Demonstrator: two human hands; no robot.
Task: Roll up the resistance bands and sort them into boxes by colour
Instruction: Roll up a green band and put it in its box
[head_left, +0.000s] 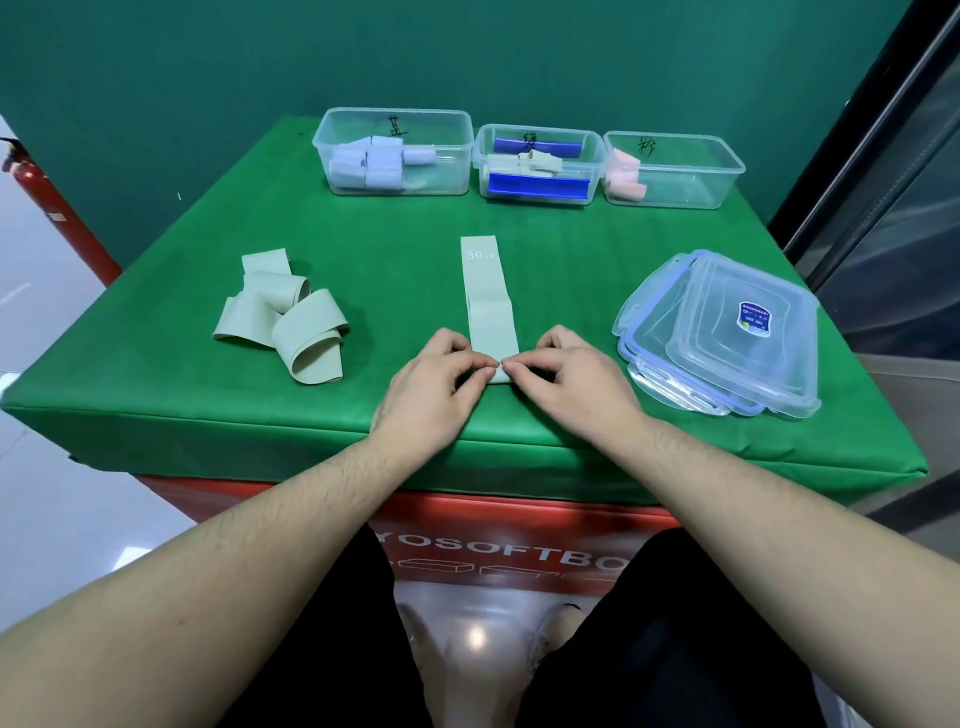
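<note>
The band (488, 312), pale green and marked "30", is laid flat on the green table (395, 249), running straight away from the near edge. Its near end is pinched by both hands: the left hand (439, 382) grips it from the left with curled fingers and thumb, and the right hand (571, 379) grips it from the right the same way, the fingertips of the two almost meeting over the band's end. To the left, a loose pile of bands (285, 317) of the same pale green is heaped, well apart from the hands. To the right, a stack of clear lids (727, 332) with blue seals is seen near the table's right edge. At the far side, three clear boxes are lined up side by side: the left box (392, 150) is filled with pale lilac rolls, the middle box (537, 163) holds blue pieces and a pale roll, and the right box (672, 169) holds pink rolls at its left end. A handwritten mark is borne by each box
</note>
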